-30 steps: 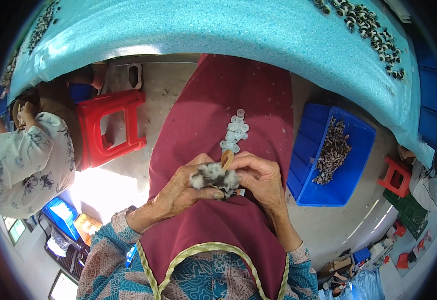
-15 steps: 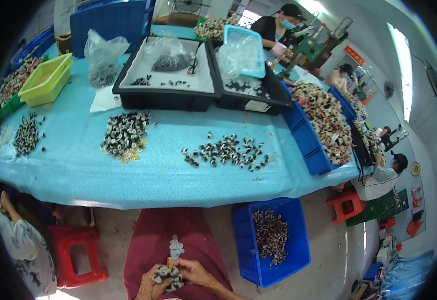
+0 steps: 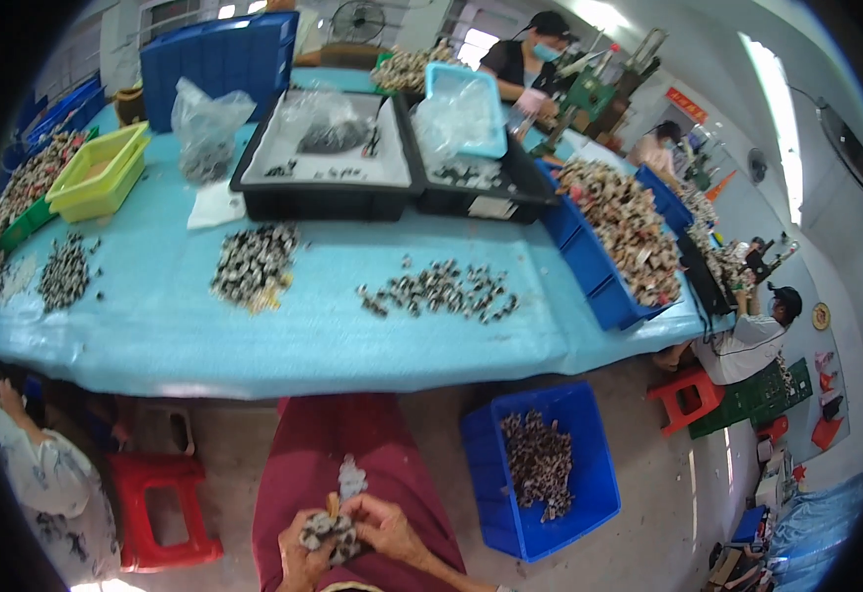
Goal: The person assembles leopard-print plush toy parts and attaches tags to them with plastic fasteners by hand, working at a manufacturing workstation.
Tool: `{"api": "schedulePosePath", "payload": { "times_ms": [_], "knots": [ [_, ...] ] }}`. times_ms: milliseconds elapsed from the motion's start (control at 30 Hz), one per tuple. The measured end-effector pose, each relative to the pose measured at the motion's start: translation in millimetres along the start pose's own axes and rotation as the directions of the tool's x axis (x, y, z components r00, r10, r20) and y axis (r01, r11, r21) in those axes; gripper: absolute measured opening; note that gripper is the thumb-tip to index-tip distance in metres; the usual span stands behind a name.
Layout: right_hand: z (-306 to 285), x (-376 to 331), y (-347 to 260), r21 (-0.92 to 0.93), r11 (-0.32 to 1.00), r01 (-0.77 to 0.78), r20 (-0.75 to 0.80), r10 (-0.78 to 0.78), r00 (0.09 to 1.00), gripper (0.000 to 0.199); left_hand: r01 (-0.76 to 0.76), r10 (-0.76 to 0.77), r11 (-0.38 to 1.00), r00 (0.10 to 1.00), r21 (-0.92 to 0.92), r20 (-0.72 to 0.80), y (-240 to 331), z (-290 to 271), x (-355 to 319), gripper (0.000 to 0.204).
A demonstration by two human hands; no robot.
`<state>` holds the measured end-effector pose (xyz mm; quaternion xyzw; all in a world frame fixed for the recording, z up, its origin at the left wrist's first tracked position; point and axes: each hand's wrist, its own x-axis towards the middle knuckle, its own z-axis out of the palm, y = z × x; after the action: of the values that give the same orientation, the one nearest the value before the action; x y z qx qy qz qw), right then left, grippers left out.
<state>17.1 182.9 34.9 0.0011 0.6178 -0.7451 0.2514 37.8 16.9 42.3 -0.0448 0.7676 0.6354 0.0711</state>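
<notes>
The grip of the left hand (image 3: 296,556) is closed around a fuzzy black-and-white piece (image 3: 327,533), low in the frame, left of centre; the right hand (image 3: 388,533) bends its fingers at the upper edge; whether they pinch, I cannot tell. A blue-covered table (image 3: 402,353) spans the frame, with a green machine (image 3: 589,96) and a worker (image 3: 500,62) upper right. The piece's tan tab (image 3: 334,504) points toward the top; its body's long axis is unclear.

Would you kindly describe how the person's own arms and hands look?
The left hand and right hand are ungloved. The right forearm is bare up to a sliver of sleeve at the lower edge, its pattern too small to tell. A maroon apron is worn.
</notes>
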Motion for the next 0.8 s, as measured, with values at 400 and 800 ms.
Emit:
{"api": "schedulePosePath", "payload": {
  "times_ms": [400, 800],
  "knots": [
    [21.4, -2.2, -51.6, -0.148, 0.671, 0.727, 0.001, -0.735, 0.678, 0.013, -0.663, 0.672, 0.740, 0.728, -0.115, 0.133, 45.4, -20.5, 19.4, 0.039],
    [26.8, -24.0, -31.3, -0.168, 0.903, 0.395, 0.086, -0.386, 0.919, 0.013, -0.520, 0.541, 0.840, 0.822, -0.156, 0.178, 25.7, -31.7, -8.7, 0.031]
  ]
}}
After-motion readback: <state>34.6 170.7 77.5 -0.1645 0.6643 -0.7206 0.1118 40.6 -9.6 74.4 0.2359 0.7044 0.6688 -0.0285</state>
